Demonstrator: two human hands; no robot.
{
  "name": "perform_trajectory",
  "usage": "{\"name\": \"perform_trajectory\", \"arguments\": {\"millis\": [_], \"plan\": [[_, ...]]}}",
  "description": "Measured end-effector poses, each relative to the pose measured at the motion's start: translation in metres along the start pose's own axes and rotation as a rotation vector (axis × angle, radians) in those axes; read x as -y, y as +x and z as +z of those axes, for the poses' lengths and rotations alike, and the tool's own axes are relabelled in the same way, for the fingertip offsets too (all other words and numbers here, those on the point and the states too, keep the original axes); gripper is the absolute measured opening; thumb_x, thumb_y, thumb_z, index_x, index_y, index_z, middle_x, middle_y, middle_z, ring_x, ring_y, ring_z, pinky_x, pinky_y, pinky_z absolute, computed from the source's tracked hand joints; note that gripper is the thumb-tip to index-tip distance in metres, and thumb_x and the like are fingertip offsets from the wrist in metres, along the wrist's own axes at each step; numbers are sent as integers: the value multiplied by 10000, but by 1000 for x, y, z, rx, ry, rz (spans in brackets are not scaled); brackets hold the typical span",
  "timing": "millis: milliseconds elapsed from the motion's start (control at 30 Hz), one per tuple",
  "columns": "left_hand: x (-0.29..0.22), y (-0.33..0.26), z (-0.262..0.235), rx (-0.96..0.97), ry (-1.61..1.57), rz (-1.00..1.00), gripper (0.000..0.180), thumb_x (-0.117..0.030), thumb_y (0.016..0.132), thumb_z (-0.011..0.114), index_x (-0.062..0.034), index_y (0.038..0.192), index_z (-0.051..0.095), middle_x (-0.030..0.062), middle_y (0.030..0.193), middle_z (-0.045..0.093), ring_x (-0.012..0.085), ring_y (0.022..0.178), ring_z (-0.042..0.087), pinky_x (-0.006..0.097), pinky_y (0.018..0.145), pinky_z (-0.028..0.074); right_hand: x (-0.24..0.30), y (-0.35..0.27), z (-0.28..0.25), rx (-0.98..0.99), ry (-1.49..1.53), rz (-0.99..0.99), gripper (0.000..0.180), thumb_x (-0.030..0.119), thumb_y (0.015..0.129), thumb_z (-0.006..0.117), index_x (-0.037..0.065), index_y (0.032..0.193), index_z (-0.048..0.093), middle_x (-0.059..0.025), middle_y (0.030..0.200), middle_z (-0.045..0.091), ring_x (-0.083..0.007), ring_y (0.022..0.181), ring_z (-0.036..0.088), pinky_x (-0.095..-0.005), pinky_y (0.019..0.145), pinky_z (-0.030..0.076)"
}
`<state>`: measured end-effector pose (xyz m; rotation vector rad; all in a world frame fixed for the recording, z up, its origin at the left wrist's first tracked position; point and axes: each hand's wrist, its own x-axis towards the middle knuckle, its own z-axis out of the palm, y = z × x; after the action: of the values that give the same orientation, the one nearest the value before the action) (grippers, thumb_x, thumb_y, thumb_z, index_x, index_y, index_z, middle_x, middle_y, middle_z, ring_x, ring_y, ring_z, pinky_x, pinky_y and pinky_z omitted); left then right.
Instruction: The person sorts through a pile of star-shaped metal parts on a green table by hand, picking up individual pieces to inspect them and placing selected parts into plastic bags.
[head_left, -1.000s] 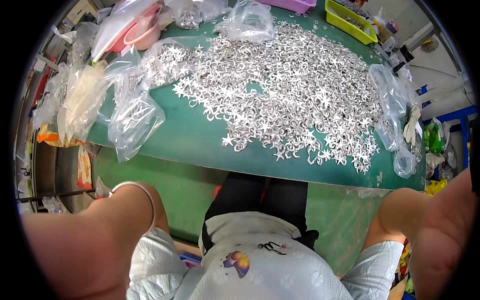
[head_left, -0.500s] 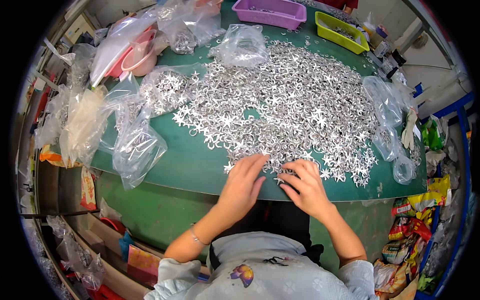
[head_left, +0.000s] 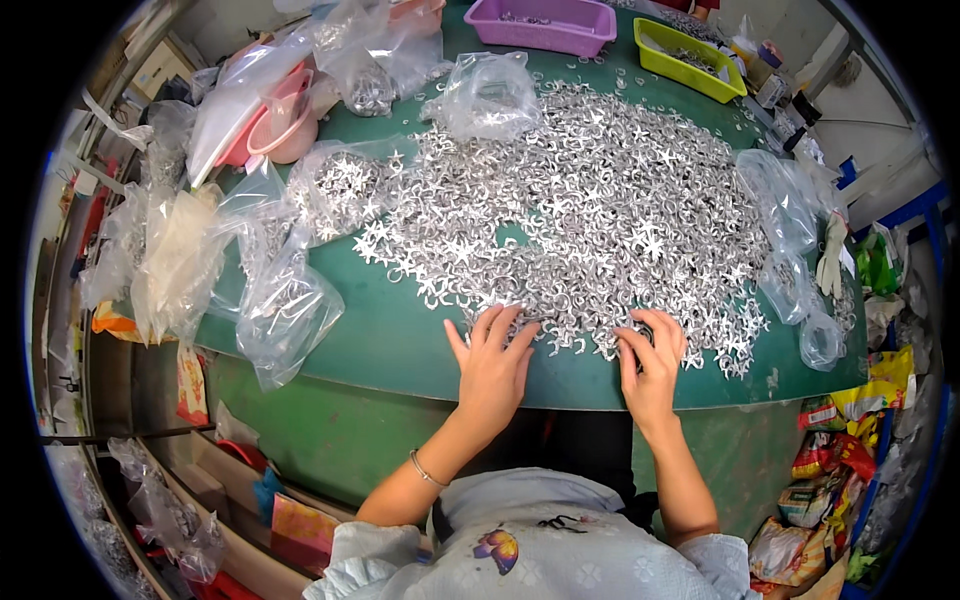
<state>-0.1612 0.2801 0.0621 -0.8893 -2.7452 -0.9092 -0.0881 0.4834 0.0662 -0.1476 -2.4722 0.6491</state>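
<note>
A wide, shallow heap of small silvery metal pieces [head_left: 620, 210], star-shaped and curved or ring-like, covers much of the green table [head_left: 380, 360]. At the heap's near edge my left hand [head_left: 492, 360] lies with its fingers spread, fingertips among the pieces and the thumb out to the left. Further right, my right hand [head_left: 652, 370] rests on the same edge, fingers bent and apart, the thumb close below the forefinger. No piece shows in either hand, though the fingertips partly hide what lies under them.
Clear bags of metal pieces [head_left: 285, 310] crowd the left side, near pink basins [head_left: 285, 130]. A purple tray [head_left: 540, 38] and a yellow-green tray [head_left: 690, 62] stand at the back. More plastic bags [head_left: 785, 220] lie at the right edge, by a glove [head_left: 832, 255]. Another person's red sleeve shows behind.
My hands have moved apart along the heap's near edge, the right going rightward and the left opening its fingers wider. The view has shifted slightly.
</note>
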Motion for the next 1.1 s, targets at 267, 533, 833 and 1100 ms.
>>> {"name": "perform_trajectory", "arguments": {"millis": [267,533,833,1100], "plan": [[4,-4,4,-162,-56,-180,369,17,841,612,-91,1194,617,159,1441,396,404,1368,325,643,1113,141,21,6,3,86,133,30,427,25,782,695,44,1200,607,-116,1238,559,-346,1188,485,-443,990,364],[-12,-14,2,-115,-211,-84,443,49,841,608,-45,1271,553,174,1434,431,388,1370,361,581,1133,187,31,13,10,412,63,-133,434,173,816,717,72,1224,606,-117,1372,501,-353,1353,382,-509,1093,266],[-9,18,6,45,-68,120,514,1,855,595,-72,1354,492,113,1389,486,329,1291,438,566,1096,258,15,-3,-9,409,3,-155,215,103,792,714,154,999,689,-30,1280,554,-316,1362,380,-610,1073,209],[1,25,3,49,68,50,371,-55,825,663,-110,1188,610,48,1262,539,262,1226,474,718,1043,170,-1,-13,-10,194,-88,-22,191,67,805,689,145,977,710,-33,1284,581,-327,1332,410,-584,1084,198]]}}
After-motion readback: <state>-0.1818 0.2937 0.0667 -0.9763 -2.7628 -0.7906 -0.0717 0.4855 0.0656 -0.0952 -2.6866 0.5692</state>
